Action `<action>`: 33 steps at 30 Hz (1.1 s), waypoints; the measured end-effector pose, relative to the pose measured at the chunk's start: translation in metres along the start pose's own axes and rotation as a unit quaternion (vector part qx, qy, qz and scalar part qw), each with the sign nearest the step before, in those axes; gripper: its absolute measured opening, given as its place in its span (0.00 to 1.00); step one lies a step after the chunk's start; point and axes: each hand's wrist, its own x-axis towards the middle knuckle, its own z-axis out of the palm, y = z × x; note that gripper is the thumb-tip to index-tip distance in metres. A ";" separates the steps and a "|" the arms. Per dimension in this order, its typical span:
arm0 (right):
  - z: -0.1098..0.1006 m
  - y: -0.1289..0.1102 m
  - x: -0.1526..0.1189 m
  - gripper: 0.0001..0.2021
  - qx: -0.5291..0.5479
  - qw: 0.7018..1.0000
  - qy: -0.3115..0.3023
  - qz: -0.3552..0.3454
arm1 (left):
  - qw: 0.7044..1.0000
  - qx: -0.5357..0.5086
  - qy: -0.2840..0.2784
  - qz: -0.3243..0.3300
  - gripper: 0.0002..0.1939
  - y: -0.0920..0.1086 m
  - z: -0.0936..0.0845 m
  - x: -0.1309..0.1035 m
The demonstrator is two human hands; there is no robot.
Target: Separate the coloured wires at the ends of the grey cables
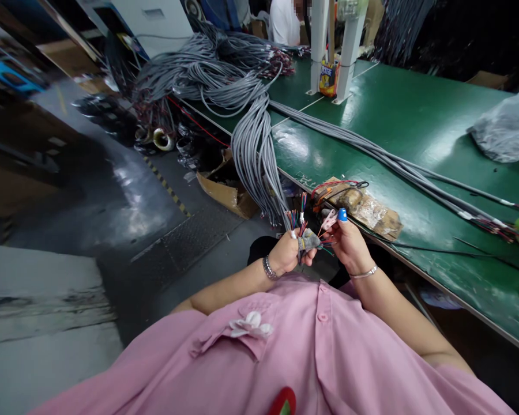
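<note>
My left hand (288, 253) is closed around the end of a grey cable, with a worn grey cover on one finger. Coloured wires (292, 220) fan out of the stripped cable ends beside it. Close by on the right, my right hand (350, 246) pinches thin coloured wires that run across from the left hand. A blue cap (342, 214) covers its thumb tip. Next to the thumb is a pale pink piece (328, 220), perhaps a wrapped fingertip; I cannot tell. A thick bundle of grey cables (255, 138) hangs over the table edge towards my hands.
On the green table (398, 109) lie a taped wooden block (372, 213), long grey cables (354, 138) and a plastic bag (501, 138). White posts (348, 63) rise at the back. An open cardboard box (225, 193) stands on the floor; a person (284, 23) is beyond the table.
</note>
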 end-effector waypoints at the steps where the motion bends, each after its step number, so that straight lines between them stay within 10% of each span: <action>1: 0.001 -0.001 -0.001 0.19 0.002 1.000 0.007 0.000 | 1.000 0.004 0.001 -0.001 0.17 -0.001 0.000 0.000; 33: -0.005 0.000 -0.005 0.23 0.034 0.997 -0.034 0.066 | 1.000 -0.001 0.002 0.003 0.20 -0.001 0.000 -0.010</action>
